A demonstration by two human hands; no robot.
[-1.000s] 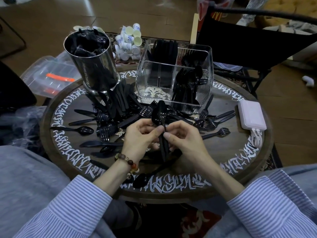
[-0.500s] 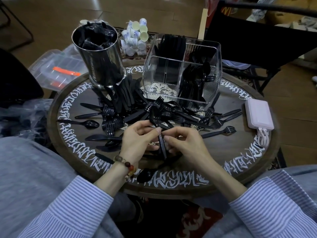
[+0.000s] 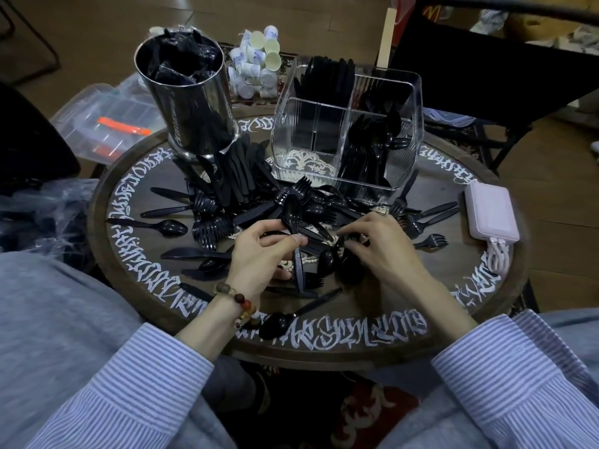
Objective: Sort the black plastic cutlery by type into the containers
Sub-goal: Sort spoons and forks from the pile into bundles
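**Left hand holds spoon upright-ish, right hand in the pile**

Nearest: striped sleeves [image 3: 136,380] over both forearms, bead bracelet [image 3: 241,303] on the left wrist. A lone spoon [image 3: 285,319] lies at the near rim of the round wooden surface [image 3: 486,322], bowl toward the person, handle running away and to the right. White script lettering rings the surface edge.

Left hand [image 3: 259,254]: fingers curled, thumb and forefinger pinching a held spoon [image 3: 293,218] at the handle. Its long axis runs near-to-far, glossy oval bowl pointing away toward the containers, handle end pointing back at the person. Several stacked handles may be in the pinch; cannot tell how many.

Right hand [image 3: 382,247]: fingers curled down onto two spoons [image 3: 337,264] just beside the left hand, bowls toward the person; contact looks like a grip, but the exact hold is hidden under the hand.

Middle: loose pile [image 3: 252,202] of black plastic forks, knives and spoons pointing every way, smooth and shiny. Single side spoon [image 3: 162,226] at left lies crosswise, bowl to the right. Pink power bank [image 3: 491,215] with white cable at the right edge.

Far: shiny steel cylinder [image 3: 191,105], tilted, stuffed with crumpled black plastic. Clear ribbed box [image 3: 350,124] with dividers: spoons standing in the right compartment, flat black pieces at the back, front-left compartment showing its floor.
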